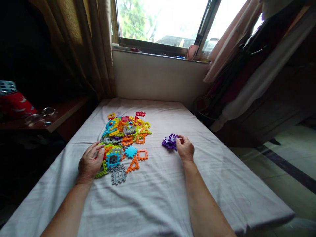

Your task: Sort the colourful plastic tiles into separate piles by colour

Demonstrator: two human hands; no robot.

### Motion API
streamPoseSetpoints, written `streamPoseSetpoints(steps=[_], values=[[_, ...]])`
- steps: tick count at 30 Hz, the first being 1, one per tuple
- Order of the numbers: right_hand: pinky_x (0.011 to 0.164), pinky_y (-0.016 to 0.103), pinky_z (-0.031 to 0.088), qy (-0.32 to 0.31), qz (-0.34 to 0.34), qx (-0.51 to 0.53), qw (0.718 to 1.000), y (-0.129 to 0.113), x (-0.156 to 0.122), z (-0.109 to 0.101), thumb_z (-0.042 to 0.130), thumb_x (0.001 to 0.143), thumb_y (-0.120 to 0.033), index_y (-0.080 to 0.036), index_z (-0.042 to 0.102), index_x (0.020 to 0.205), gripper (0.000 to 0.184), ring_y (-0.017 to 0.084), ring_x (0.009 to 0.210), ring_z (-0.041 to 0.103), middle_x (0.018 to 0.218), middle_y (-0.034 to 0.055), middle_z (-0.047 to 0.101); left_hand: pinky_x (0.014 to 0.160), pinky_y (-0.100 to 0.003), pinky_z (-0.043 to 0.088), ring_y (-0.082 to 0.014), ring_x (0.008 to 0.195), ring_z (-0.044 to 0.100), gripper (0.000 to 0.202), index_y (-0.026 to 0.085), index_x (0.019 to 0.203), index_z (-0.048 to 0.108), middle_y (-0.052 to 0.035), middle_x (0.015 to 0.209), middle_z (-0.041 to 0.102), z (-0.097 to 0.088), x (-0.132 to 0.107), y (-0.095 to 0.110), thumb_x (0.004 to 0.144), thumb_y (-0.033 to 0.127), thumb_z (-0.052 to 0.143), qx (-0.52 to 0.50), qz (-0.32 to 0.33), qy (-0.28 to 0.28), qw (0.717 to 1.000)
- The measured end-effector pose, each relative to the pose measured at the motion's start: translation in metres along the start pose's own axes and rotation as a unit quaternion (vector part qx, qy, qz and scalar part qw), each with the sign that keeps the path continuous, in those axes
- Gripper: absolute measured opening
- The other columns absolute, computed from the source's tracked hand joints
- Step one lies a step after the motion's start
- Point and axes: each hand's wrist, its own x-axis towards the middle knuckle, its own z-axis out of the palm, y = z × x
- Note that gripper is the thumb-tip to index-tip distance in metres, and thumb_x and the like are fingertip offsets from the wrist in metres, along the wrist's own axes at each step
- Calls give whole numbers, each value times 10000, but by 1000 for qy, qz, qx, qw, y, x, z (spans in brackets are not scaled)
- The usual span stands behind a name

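A mixed pile of plastic interlocking building pieces (123, 126) lies on the left half of the cloth-covered table. My left hand (90, 161) rests against the pile's near left edge, thumb and fingers apart. Beside it are a blue square frame piece (113, 159), a grey window piece (118, 174) and an orange triangle piece (133, 164). To the right, my right hand (185, 149) pinches a purple interlocking piece at the edge of a small purple cluster (169, 143). The fingers partly hide that piece, and its exact shape cannot be made out.
A whitish sheet (148, 204) with wrinkles covers the table. At the left stands a dark side table with a red container (17, 104) and glasses (48, 112). Behind are a window sill with a pink cup (192, 52), a curtain (91, 42) and hanging clothes (244, 75).
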Motion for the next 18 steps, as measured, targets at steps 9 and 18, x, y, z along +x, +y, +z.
streamPoseSetpoints(steps=[9, 18], values=[[948, 512, 434, 24, -61, -153, 986, -29, -11, 2, 528, 874, -371, -213, 710, 1081, 318, 346, 1128, 551, 1190, 150, 638, 998, -375, 530, -227, 1107, 670, 305, 235, 943, 723, -68, 1221, 701, 2, 0, -2, 877, 433, 501, -4, -7, 2, 1000], [893, 343, 422, -289, -272, -194, 897, -148, -27, 84, 542, 948, -327, -279, 744, 1042, 228, 216, 1042, 580, 1106, 55, 697, 1010, -386, 526, -229, 1108, 664, 289, 237, 947, 722, -66, 1222, 700, 4, -1, -3, 883, 419, 506, -21, -19, -2, 1000]])
